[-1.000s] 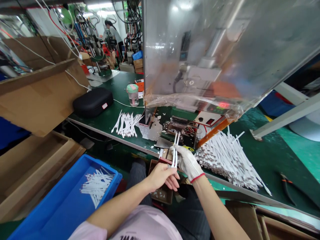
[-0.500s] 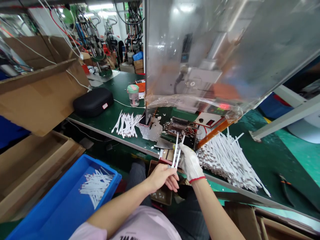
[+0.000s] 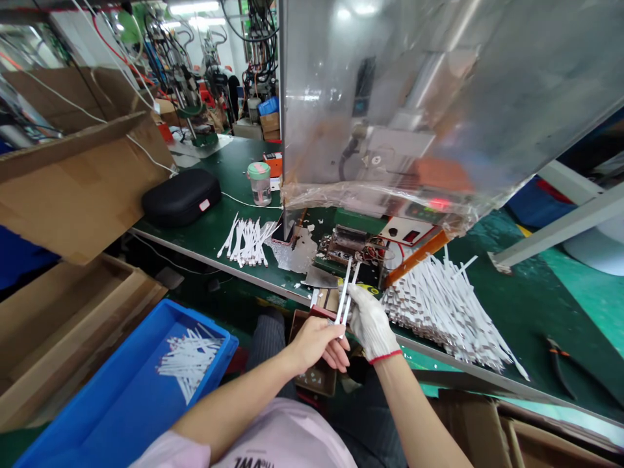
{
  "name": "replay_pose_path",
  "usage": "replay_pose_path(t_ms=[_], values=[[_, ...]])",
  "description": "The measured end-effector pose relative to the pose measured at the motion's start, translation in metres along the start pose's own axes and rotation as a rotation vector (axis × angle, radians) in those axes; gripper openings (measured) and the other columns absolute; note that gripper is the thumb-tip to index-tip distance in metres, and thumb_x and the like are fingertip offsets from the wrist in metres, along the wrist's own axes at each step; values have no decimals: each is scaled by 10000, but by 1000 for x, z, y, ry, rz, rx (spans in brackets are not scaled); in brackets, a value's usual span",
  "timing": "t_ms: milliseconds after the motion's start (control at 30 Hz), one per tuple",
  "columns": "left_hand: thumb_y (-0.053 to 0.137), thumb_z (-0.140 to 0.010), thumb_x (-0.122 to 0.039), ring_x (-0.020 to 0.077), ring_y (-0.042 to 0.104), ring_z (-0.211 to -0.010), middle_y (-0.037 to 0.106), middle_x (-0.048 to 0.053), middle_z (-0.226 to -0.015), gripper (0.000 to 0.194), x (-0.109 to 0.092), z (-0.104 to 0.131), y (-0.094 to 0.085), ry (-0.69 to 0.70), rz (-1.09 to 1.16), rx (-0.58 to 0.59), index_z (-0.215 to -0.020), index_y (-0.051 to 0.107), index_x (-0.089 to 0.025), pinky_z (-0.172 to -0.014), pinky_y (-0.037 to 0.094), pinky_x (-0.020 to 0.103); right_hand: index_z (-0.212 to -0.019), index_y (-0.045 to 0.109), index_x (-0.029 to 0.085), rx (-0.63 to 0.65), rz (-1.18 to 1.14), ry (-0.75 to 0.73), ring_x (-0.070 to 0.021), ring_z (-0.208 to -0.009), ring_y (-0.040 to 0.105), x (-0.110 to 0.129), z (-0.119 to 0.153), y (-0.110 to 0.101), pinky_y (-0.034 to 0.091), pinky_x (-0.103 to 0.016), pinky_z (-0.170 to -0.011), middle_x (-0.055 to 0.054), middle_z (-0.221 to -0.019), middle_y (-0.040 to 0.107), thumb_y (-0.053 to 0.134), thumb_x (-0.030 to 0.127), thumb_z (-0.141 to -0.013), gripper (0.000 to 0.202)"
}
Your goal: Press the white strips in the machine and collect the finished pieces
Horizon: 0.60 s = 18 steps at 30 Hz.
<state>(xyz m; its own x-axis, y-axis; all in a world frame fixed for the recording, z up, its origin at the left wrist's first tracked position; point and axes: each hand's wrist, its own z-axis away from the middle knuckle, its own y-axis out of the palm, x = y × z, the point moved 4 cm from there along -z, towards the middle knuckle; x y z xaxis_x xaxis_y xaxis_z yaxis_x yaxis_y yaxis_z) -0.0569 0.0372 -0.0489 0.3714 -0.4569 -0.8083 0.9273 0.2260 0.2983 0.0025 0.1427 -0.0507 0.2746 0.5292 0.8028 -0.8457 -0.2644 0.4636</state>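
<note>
Two narrow white strips (image 3: 345, 296) stand up side by side from the fingers of my left hand (image 3: 319, 343), which is bare and pinches their lower ends. My right hand (image 3: 371, 323), in a white knitted glove with a red cuff, is just to the right of the strips, its fingertips near the right strip; whether it grips anything is hidden. Beyond the hands sits a small metal fixture (image 3: 350, 239) with wires. A large pile of white strips (image 3: 443, 312) lies right of the glove, and a smaller bunch (image 3: 248, 242) lies on the table at left.
A clear plastic-covered machine guard (image 3: 390, 97) rises behind the fixture. A blue bin (image 3: 112, 396) holding more strips stands lower left, beside cardboard boxes (image 3: 73, 325). On the green table are a black case (image 3: 181, 197), a lidded cup (image 3: 260, 184) and pliers (image 3: 560, 367).
My gloved right hand has shifted very slightly, and the tops of the two strips are now closer together. My left hand keeps its pinch in nearly the same place.
</note>
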Motion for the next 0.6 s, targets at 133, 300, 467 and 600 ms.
replay_pose_path(t_ms=[133, 300, 467, 600], values=[[557, -612, -570, 158, 611, -455, 636, 66, -525, 440, 0, 0, 0, 5, -4, 8, -620, 580, -131, -440, 411, 219, -731, 684, 186, -23, -23, -42, -149, -555, 595, 1, 2, 2, 493, -254, -478, 0, -678, 669, 820, 320, -572, 248], [556, -621, -602, 161, 612, -465, 634, 71, -524, 469, 1, -1, 0, 10, -15, 13, -623, 569, -133, -445, 407, 221, -711, 663, 179, -51, -39, -23, -131, -515, 571, -2, 2, -1, 468, -228, -427, 3, -644, 654, 846, 341, -522, 309], [567, -623, -613, 159, 610, -462, 635, 68, -528, 485, 1, 0, 0, 4, -7, 6, -626, 573, -129, -450, 410, 222, -727, 647, 173, -55, 45, 34, -95, -403, 484, -1, 3, -2, 371, -196, -333, 15, -567, 609, 821, 379, -552, 322], [580, -604, -663, 158, 612, -465, 637, 70, -544, 541, 0, 1, 1, 0, -3, 17, -649, 583, -123, -456, 414, 225, -780, 669, 160, -25, 15, 93, -49, -360, 402, 2, 4, 1, 283, -163, -298, 14, -591, 615, 799, 353, -574, 311]])
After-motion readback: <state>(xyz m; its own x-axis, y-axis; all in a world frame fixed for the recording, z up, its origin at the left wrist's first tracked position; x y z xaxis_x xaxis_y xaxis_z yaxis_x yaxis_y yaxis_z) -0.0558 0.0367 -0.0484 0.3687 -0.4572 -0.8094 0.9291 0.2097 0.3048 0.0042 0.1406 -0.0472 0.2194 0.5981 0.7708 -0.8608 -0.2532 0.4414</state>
